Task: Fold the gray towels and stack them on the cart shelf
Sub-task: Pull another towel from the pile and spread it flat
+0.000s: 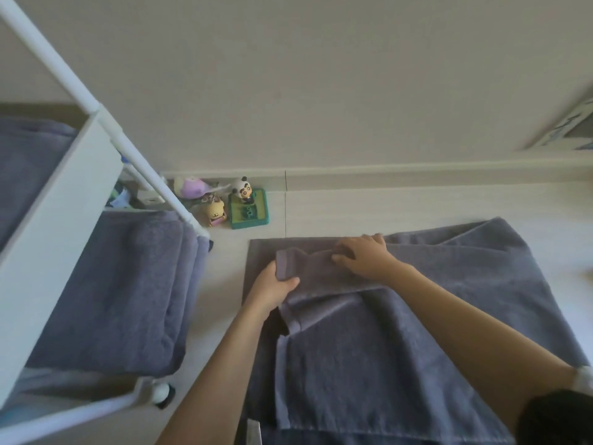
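Note:
A gray towel (401, 332) lies spread on the pale floor, partly folded, with one edge turned back over itself. My left hand (272, 289) grips the folded edge near its left corner, thumb on top. My right hand (362, 256) holds the same folded edge a little to the right, fingers curled over the cloth. On the left stands the white cart (61, 200); a folded gray towel (122, 293) lies on its lower shelf and another gray towel (25, 168) lies on the shelf above.
Small toy figures (213, 211) and a green toy base with a panda figure (247, 208) stand by the baseboard just right of the cart. The wall runs along the back. A cart wheel (162, 392) sits near my left forearm.

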